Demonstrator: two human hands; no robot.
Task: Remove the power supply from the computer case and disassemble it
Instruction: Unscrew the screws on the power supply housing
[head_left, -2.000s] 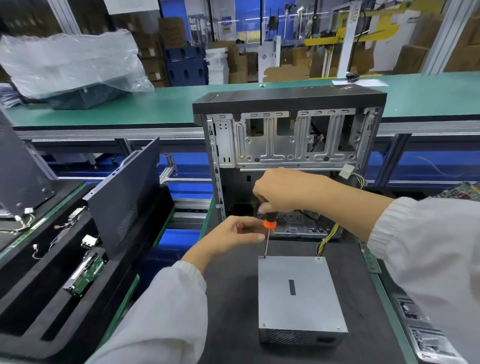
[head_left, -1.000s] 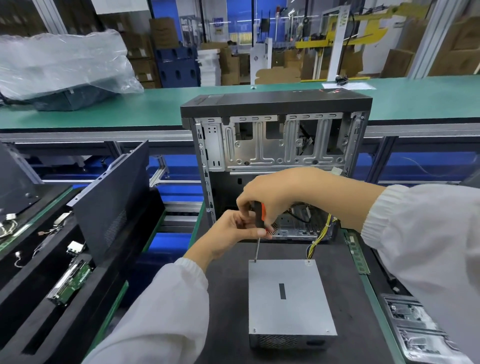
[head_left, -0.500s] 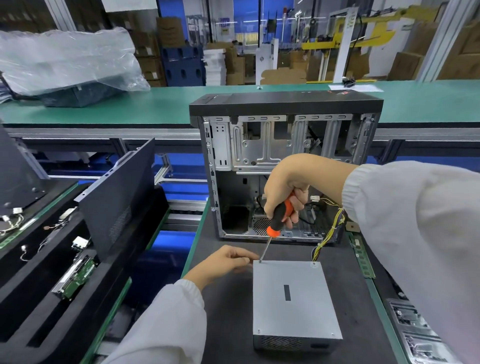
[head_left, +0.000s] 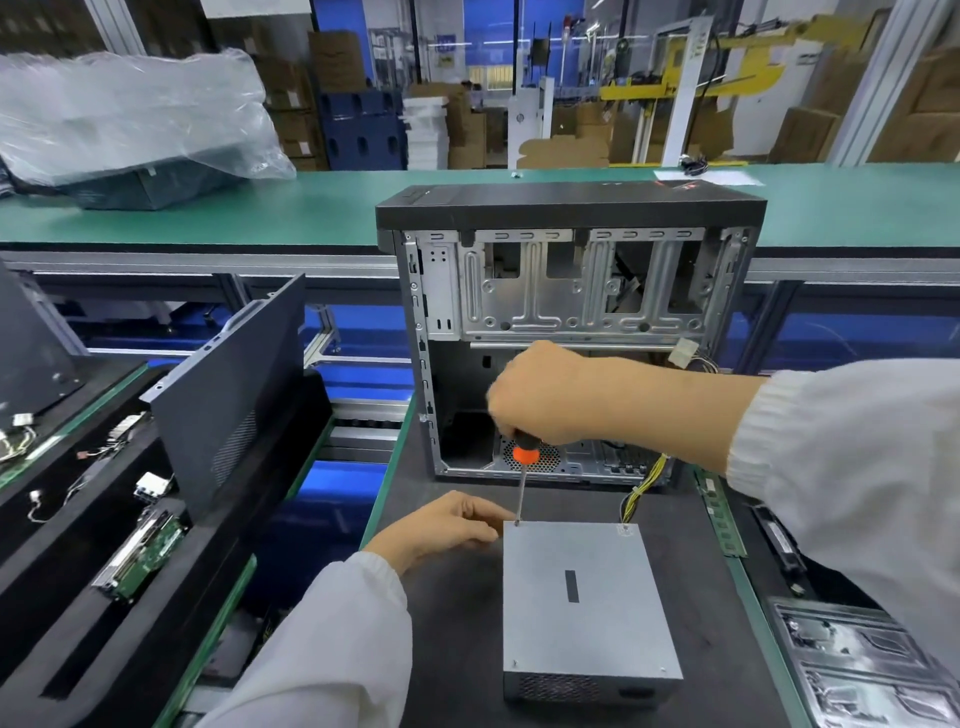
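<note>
Your right hand (head_left: 550, 397) is gripping the screwdriver (head_left: 523, 470), fingers closed, tip at the power supply's (head_left: 584, 597) far-left corner; your left hand (head_left: 447, 525) fingers are loosely spread, touching that corner.

Screwdriver (head_left: 521, 480) swung upright from its slant, tip back on power supply (head_left: 582, 592) far-left corner screw; right hand (head_left: 545, 397) lowered, left hand (head_left: 447, 525) resting beside that corner.

one power supply (head_left: 582, 587), one case (head_left: 571, 291), one screwdriver (head_left: 523, 470), two hands
</note>
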